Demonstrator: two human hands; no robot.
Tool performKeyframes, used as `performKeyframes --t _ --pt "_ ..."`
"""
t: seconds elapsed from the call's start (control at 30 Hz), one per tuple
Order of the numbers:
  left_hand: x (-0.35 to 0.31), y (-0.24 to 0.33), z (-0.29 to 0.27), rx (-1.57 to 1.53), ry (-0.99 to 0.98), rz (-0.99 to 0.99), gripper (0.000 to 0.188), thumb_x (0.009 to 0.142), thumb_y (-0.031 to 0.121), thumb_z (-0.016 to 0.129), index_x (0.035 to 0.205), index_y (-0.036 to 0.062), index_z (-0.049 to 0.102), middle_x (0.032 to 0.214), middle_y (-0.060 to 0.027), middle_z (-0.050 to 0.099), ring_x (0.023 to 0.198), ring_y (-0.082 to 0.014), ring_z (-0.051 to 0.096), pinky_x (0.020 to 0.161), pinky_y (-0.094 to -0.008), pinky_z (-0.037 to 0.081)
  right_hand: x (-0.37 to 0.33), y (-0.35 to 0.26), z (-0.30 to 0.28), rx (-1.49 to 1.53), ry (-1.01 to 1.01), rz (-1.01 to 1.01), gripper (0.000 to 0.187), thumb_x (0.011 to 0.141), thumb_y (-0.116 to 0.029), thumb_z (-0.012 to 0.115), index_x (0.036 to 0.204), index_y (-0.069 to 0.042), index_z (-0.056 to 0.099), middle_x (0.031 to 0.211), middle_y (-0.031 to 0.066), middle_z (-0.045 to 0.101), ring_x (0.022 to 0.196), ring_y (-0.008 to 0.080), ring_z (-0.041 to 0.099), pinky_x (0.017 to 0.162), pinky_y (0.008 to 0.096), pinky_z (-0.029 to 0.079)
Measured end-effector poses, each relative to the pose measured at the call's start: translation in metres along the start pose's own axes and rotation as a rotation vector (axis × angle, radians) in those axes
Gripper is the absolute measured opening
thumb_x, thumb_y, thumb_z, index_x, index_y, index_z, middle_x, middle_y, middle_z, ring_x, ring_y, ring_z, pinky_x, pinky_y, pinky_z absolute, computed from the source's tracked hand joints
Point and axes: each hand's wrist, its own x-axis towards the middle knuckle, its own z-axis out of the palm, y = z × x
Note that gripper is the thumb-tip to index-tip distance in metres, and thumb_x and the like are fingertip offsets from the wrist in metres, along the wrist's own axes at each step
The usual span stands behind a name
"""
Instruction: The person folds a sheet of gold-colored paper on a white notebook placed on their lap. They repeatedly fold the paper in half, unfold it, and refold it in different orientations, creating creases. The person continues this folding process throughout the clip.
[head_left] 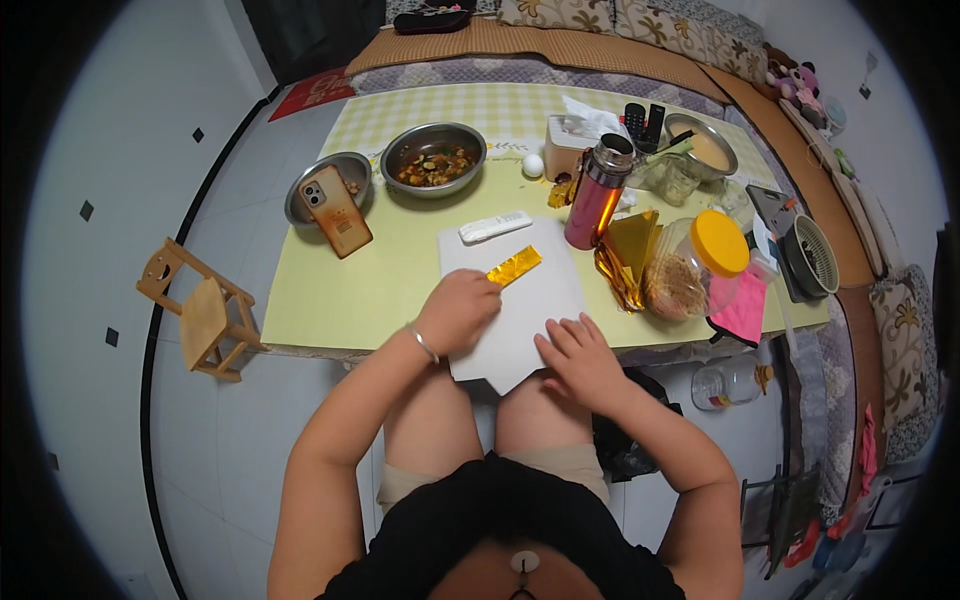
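My left hand pinches one end of a folded strip of gold foil paper above a white sheet. The sheet lies on the table's near edge and sticks out over my thighs. My right hand rests on the sheet's lower right part, fingers spread, holding nothing. Just beyond the strip is a slim white object, its kind unclear. To the right, a stack of gold foil sheets leans beside a pink thermos.
A yellow-lidded jar and a pink cloth are near the right edge. At left, a phone leans on a metal bowl. Farther back are a bowl of food, an egg and a tissue box. A small wooden chair stands left.
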Motion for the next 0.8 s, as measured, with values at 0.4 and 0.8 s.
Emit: performKeyframes --t 0.4,0.8 --pt "-0.068 0.085 0.024 0.182 -0.004 -0.172 0.052 0.082 0.014 0.069 0.13 -0.0019 0.061 0.141 -0.0236 0.056 0.133 -0.0411 0.052 0.109 -0.0496 0.045 0.027 -0.033 -0.006 0.052 0.117 -0.027 0.052 0.083 -0.029 0.075 0.124 -0.002 0.059 0.126 0.0177 0.062 0.121 0.0351 0.058 0.11 0.046 0.041" --pt "-0.074 0.055 -0.009 -0.423 0.171 -0.326 0.011 0.088 0.013 0.071 0.095 0.0042 0.074 0.14 -0.0199 0.061 0.141 -0.041 0.047 0.113 -0.0452 0.041 0.022 -0.009 -0.012 0.467 0.106 0.118 0.013 0.089 -0.018 0.07 0.095 -0.007 0.072 0.129 0.0139 0.067 0.121 0.0355 0.062 0.1 0.0438 0.05"
